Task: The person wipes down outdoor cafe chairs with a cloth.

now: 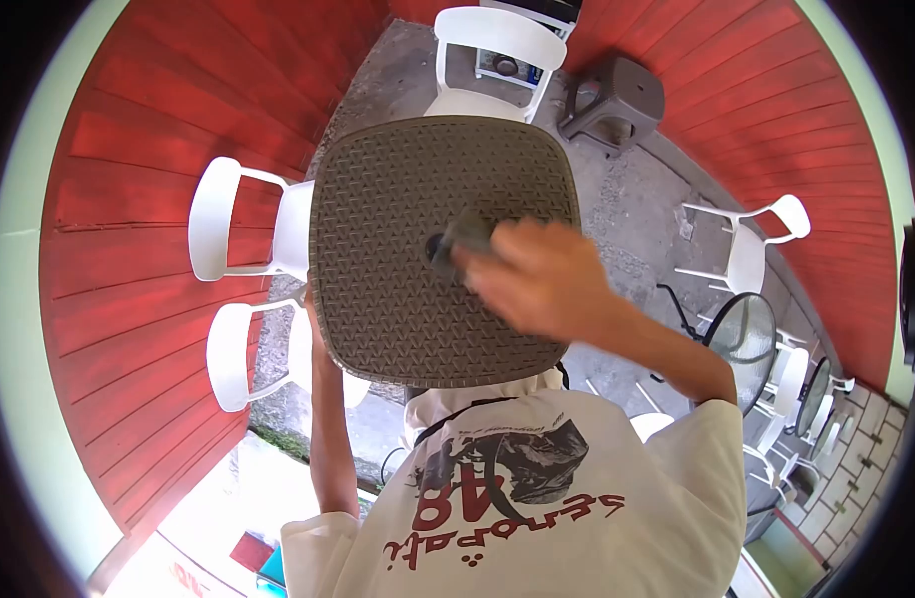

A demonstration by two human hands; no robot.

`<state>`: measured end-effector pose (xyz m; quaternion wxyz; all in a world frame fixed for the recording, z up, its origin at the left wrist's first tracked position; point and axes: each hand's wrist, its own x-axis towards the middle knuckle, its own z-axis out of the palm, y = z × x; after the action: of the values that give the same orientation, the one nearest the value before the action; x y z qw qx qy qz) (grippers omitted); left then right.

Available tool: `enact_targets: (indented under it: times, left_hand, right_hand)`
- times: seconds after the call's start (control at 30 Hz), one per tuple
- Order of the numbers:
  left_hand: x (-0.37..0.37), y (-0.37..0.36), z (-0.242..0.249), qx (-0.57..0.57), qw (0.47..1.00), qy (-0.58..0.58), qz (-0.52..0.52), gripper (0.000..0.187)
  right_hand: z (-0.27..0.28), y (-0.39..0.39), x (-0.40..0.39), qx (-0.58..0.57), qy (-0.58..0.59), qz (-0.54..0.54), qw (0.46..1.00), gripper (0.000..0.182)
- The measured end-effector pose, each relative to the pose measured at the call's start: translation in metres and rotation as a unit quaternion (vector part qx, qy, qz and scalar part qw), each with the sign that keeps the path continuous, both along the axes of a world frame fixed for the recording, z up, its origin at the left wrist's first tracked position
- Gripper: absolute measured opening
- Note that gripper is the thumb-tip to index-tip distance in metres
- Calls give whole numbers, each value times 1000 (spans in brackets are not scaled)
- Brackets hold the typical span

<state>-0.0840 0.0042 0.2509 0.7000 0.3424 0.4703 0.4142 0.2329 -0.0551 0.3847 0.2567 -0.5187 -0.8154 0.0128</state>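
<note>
A brown square table [398, 329] with rounded corners and a woven-pattern top stands in front of me. My right hand [537, 274], blurred by motion, is over the middle of the tabletop. Its fingers are closed on a dark grey cloth [467, 242], which is pressed to the surface beside the dark round spot at the table's centre. My left hand [313, 311] is at the table's left edge; only a sliver shows, and its fingers are hidden by the rim.
White chairs [210, 219] stand along the left side, and one white chair [502, 38] is beyond the table. Brown stacked stools [627, 95] are at the back right. To the right are another white chair [747, 254] and a round glass table [745, 334]. Red walls [168, 189] flank the concrete floor.
</note>
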Motion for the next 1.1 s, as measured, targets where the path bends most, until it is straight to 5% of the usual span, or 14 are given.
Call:
enact_targets:
  times: [0.07,0.3,0.47,0.6,0.73,0.97,1.1]
  left_hand:
    - [1,2,-4,1,1000,-2,-2,60]
    - [1,3,-6,-2,1000,-10,1,59]
    - [2,5,-13,0,1000,-13,2,59]
    - [0,2,-16,-4,1000,-20,8,59]
    - [-1,2,-22,-3,1000,-24,11,58]
    - [8,4,-2,-42,997,-69,21,50]
    - [8,7,-18,1,1000,-13,-4,49]
  right_hand:
    - [-1,25,21,-21,-4,-105,994,17]
    - [4,11,11,-21,5,26,999,19]
    - [-4,53,27,-17,29,-135,990,18]
    - [-7,27,-13,-13,52,88,995,14]
    - [1,69,19,-42,0,-34,999,16]
    - [-2,50,-29,-39,52,147,987,25]
    - [-6,91,-3,32,26,-2,999,25]
